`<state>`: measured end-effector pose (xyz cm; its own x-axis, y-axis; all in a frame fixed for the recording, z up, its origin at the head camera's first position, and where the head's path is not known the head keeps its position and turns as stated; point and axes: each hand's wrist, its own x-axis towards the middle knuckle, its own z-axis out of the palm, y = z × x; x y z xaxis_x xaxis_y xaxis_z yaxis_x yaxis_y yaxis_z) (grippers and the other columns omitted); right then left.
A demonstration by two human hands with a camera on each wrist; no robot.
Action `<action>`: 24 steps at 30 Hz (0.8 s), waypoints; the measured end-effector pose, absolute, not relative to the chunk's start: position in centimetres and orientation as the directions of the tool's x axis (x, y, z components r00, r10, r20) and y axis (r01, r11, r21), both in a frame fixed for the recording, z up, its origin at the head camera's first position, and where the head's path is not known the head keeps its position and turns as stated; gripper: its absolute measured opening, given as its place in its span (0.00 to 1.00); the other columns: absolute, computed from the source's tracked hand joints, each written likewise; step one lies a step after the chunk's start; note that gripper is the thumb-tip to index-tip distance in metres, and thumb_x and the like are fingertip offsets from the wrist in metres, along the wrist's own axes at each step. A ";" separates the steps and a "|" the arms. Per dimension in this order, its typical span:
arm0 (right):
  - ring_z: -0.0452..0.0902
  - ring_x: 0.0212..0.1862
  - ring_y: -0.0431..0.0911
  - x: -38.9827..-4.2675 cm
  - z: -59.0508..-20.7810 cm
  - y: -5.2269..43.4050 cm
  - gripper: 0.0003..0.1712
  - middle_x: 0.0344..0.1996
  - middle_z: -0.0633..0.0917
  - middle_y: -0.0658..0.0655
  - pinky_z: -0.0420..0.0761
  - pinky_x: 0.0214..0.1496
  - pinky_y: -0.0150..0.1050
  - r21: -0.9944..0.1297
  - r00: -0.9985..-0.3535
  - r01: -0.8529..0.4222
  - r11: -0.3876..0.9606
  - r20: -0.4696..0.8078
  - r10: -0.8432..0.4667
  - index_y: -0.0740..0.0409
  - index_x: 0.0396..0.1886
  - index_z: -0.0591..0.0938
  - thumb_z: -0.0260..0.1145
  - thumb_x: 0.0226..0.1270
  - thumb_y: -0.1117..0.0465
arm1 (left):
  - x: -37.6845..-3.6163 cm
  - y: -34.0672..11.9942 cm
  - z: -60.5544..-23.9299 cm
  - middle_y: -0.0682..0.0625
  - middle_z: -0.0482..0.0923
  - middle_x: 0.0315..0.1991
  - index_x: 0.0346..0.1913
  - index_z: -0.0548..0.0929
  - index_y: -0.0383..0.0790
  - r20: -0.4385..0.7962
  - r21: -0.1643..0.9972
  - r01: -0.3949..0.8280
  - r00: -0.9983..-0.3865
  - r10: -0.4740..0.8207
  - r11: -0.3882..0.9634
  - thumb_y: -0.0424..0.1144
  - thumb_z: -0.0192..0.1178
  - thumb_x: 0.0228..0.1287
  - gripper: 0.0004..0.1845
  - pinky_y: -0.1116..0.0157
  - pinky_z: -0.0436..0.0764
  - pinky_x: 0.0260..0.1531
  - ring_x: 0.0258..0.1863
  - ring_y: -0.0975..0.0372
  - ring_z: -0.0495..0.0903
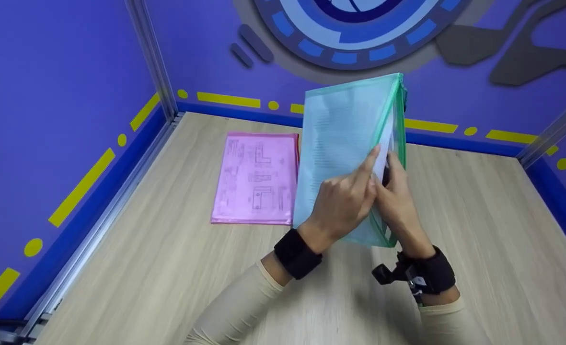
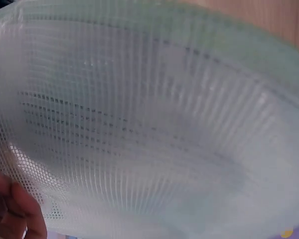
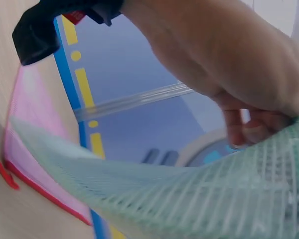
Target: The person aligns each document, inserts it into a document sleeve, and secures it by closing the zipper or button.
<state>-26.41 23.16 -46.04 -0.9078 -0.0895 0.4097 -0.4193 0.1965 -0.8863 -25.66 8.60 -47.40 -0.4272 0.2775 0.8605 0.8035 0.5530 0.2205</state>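
Observation:
A pale green mesh zip pouch (image 1: 335,139) is held up off the table, tilted, its zipped side gaping toward the right. Lines of print show faintly through its face, and white paper (image 1: 384,139) shows inside the opening. My left hand (image 1: 342,203) grips the near lip of the opening, index finger stretched along the edge. Opposite it, my right hand (image 1: 398,199) holds the pouch at the opening, with its thumb near the left fingers; some of its fingers are hidden. In the left wrist view, the mesh (image 2: 139,114) fills most of the picture.
On the wooden table (image 1: 167,268), left of the green pouch, a pink zip pouch (image 1: 259,177) with a red edge lies flat, a technical drawing visible through it. Blue-purple panels (image 1: 72,72) with yellow marks and metal posts (image 1: 153,57) enclose the table.

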 end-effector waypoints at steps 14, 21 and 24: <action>0.69 0.76 0.53 -23.4 -42.2 24.7 0.50 0.77 0.71 0.57 0.71 0.74 0.56 -0.648 -0.725 -0.548 0.529 0.684 0.086 0.59 0.84 0.57 0.74 0.71 0.61 | -26.1 8.1 -47.0 0.52 0.67 0.24 0.76 0.61 0.31 0.934 0.189 0.846 -0.311 0.175 0.498 0.31 0.51 0.81 0.26 0.66 0.67 0.31 0.23 0.62 0.65; 0.74 0.69 0.66 -22.4 -41.6 25.5 0.55 0.78 0.67 0.68 0.78 0.63 0.66 -0.740 -0.908 -0.397 0.544 0.227 -0.353 0.51 0.88 0.44 0.69 0.78 0.54 | -26.3 7.7 -46.9 0.49 0.72 0.29 0.74 0.65 0.29 0.931 0.294 0.816 -0.361 0.042 0.498 0.28 0.52 0.78 0.25 0.56 0.74 0.50 0.32 0.58 0.73; 0.84 0.59 0.55 -21.9 -41.7 25.5 0.44 0.69 0.79 0.64 0.85 0.54 0.55 -0.660 -0.844 -0.500 0.561 0.225 -0.487 0.55 0.86 0.56 0.67 0.80 0.54 | -26.4 7.7 -46.9 0.47 0.78 0.37 0.74 0.65 0.29 0.914 0.347 0.800 -0.405 0.014 0.490 0.28 0.52 0.78 0.25 0.54 0.74 0.56 0.33 0.58 0.74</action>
<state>-21.90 25.49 -41.67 -0.8440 -0.4867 0.2254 -0.4997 0.5610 -0.6600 -26.42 7.72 -46.90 -0.4051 0.0137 0.9142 0.7998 0.4896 0.3471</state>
